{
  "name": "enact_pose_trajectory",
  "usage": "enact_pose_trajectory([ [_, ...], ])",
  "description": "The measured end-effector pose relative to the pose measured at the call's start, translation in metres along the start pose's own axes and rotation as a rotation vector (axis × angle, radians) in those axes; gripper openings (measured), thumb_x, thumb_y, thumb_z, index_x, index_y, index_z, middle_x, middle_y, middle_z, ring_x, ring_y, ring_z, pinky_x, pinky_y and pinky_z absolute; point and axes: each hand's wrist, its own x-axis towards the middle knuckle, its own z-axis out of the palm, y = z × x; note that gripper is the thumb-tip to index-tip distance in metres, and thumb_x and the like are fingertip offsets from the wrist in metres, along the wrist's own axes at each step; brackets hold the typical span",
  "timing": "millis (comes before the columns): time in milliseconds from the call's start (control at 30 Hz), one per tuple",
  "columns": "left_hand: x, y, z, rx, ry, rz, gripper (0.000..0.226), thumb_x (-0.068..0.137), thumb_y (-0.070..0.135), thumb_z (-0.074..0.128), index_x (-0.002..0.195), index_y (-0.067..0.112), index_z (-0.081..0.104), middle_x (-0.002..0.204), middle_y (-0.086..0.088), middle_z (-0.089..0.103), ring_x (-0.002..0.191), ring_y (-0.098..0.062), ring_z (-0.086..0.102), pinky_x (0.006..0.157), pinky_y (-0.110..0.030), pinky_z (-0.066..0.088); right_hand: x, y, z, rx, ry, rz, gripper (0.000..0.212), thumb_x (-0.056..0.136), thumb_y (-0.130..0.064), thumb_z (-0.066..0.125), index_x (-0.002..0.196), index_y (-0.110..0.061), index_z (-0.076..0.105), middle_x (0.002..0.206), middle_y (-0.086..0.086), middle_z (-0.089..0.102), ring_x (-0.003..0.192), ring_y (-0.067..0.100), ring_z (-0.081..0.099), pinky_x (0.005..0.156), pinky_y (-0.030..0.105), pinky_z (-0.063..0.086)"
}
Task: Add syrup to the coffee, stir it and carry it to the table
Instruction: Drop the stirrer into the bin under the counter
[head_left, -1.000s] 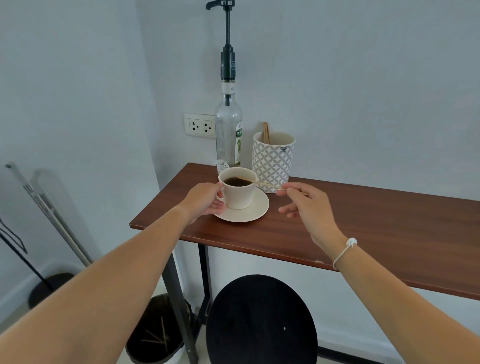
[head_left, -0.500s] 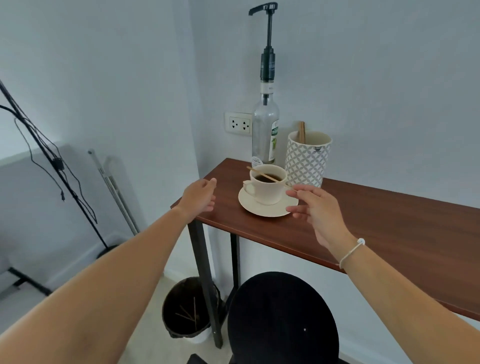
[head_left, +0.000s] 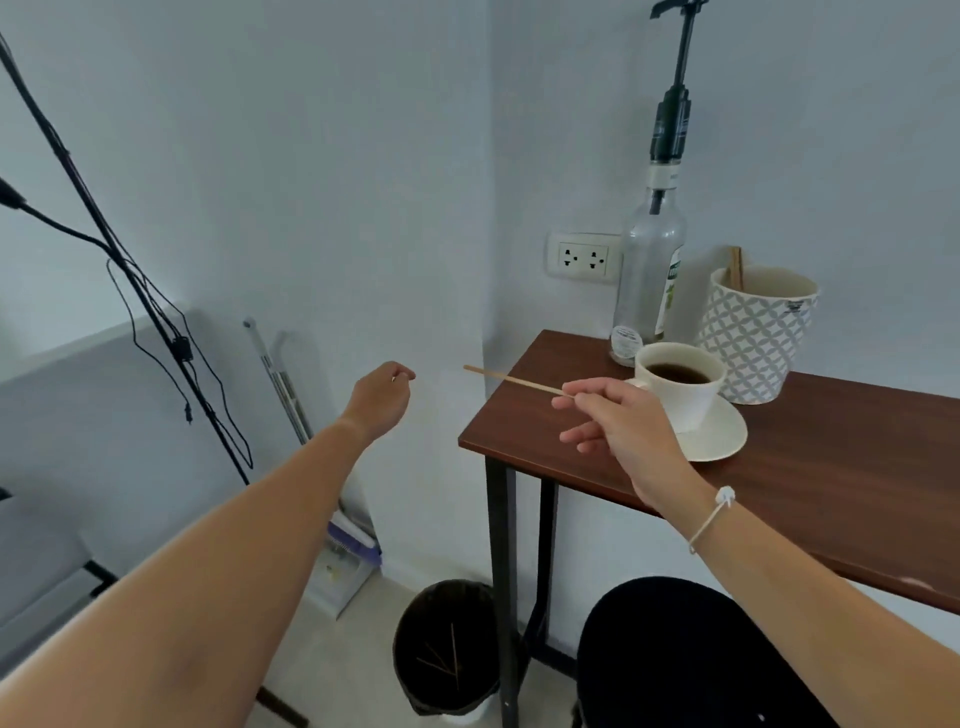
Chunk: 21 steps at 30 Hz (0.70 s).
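Fingers (head_left: 571, 388) of right hand (head_left: 621, 431) pinch stirrer (head_left: 511, 381), left hand (head_left: 379, 397) curled.

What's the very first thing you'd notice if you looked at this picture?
Probably the right hand in the middle, pinching a thin wooden stir stick that points left, out past the end of the brown table. Just behind it, a white cup of dark coffee sits on a saucer, with a tall pump bottle against the wall.

Bottle (head_left: 649, 280), holder (head_left: 753, 338) close behind cup (head_left: 680, 384)
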Motion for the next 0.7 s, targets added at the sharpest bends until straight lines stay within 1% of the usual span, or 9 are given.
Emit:
enact_pose_trajectory([
  [167, 0.070, -0.046, -0.029, 0.033, -0.110, 0.082, 0.035, 0.096, 0.018, 0.033, 0.120, 0.012, 0.058, 0.119, -0.013, 0.059, 0.091, -0.020, 0.053, 0.075, -0.029, 0.044, 0.020, 0.013, 0.075, -0.067, 0.104, 0.051, 0.019, 0.092, -0.011, 0.052, 0.090, -0.022, 0.067, 0.089, -0.004, 0.074, 0.060, 0.015, 0.066, 0.054, 0.021, 0.053],
  [200, 0.082, -0.053, -0.035, 0.047, -0.150, 0.105, 0.035, 0.097, 0.018, 0.033, 0.121, 0.012, 0.057, 0.117, -0.013, 0.059, 0.087, -0.020, 0.053, 0.073, -0.028, 0.044, 0.024, 0.014, 0.090, -0.064, 0.134, 0.074, 0.019, 0.092, -0.011, 0.052, 0.089, -0.021, 0.068, 0.089, -0.004, 0.074, 0.059, 0.014, 0.066, 0.054, 0.020, 0.052],
  [300, 0.116, -0.067, -0.056, 0.126, -0.250, 0.182, 0.035, 0.098, 0.021, 0.033, 0.125, 0.014, 0.054, 0.107, -0.009, 0.057, 0.071, -0.015, 0.051, 0.057, -0.023, 0.040, 0.033, 0.016, 0.133, -0.040, 0.215, 0.115, 0.019, 0.091, -0.009, 0.051, 0.089, -0.018, 0.067, 0.089, 0.000, 0.073, 0.054, 0.012, 0.064, 0.050, 0.019, 0.050],
  [333, 0.126, -0.069, -0.061, 0.147, -0.269, 0.209, 0.035, 0.098, 0.022, 0.033, 0.126, 0.014, 0.053, 0.104, -0.006, 0.056, 0.069, -0.014, 0.050, 0.056, -0.023, 0.040, 0.035, 0.017, 0.143, -0.037, 0.236, 0.123, 0.019, 0.091, -0.009, 0.051, 0.088, -0.018, 0.066, 0.089, 0.001, 0.073, 0.051, 0.011, 0.063, 0.050, 0.019, 0.050],
  [400, 0.144, -0.070, -0.065, 0.182, -0.297, 0.249, 0.035, 0.098, 0.023, 0.033, 0.127, 0.014, 0.051, 0.102, -0.005, 0.055, 0.074, -0.018, 0.053, 0.061, -0.026, 0.042, 0.038, 0.019, 0.163, -0.042, 0.279, 0.132, 0.020, 0.091, -0.007, 0.051, 0.085, -0.019, 0.065, 0.087, 0.001, 0.072, 0.046, 0.008, 0.061, 0.049, 0.019, 0.049],
  [500, 0.165, -0.072, -0.065, 0.275, -0.346, 0.341, 0.038, 0.098, 0.021, 0.031, 0.131, 0.012, 0.049, 0.101, -0.010, 0.058, 0.084, -0.025, 0.054, 0.074, -0.030, 0.043, 0.040, 0.027, 0.193, -0.058, 0.322, 0.153, 0.021, 0.091, -0.006, 0.050, 0.085, -0.019, 0.065, 0.086, 0.001, 0.071, 0.046, 0.009, 0.060, 0.051, 0.023, 0.048],
  [533, 0.170, -0.073, -0.064, 0.299, -0.356, 0.371, 0.038, 0.098, 0.019, 0.030, 0.131, 0.012, 0.048, 0.103, -0.013, 0.060, 0.087, -0.027, 0.055, 0.077, -0.033, 0.044, 0.040, 0.031, 0.202, -0.080, 0.325, 0.167, 0.021, 0.091, -0.006, 0.050, 0.084, -0.020, 0.065, 0.087, 0.000, 0.071, 0.047, 0.010, 0.060, 0.052, 0.023, 0.048],
  [600, 0.180, -0.073, -0.061, 0.352, -0.367, 0.427, 0.040, 0.098, 0.017, 0.028, 0.133, 0.012, 0.046, 0.115, -0.016, 0.060, 0.101, -0.031, 0.056, 0.085, -0.037, 0.046, 0.040, 0.041, 0.216, -0.145, 0.325, 0.200, 0.023, 0.091, -0.007, 0.050, 0.083, -0.023, 0.064, 0.086, -0.002, 0.071, 0.050, 0.010, 0.061, 0.053, 0.023, 0.048],
  [700, 0.193, -0.070, -0.054, 0.445, -0.359, 0.507, 0.042, 0.098, 0.017, 0.028, 0.137, 0.015, 0.043, 0.127, -0.017, 0.054, 0.121, -0.034, 0.046, 0.096, -0.043, 0.043, 0.042, 0.060, 0.232, -0.207, 0.332, 0.238, 0.024, 0.091, -0.009, 0.049, 0.081, -0.026, 0.063, 0.085, -0.006, 0.070, 0.055, 0.011, 0.062, 0.054, 0.020, 0.049],
])
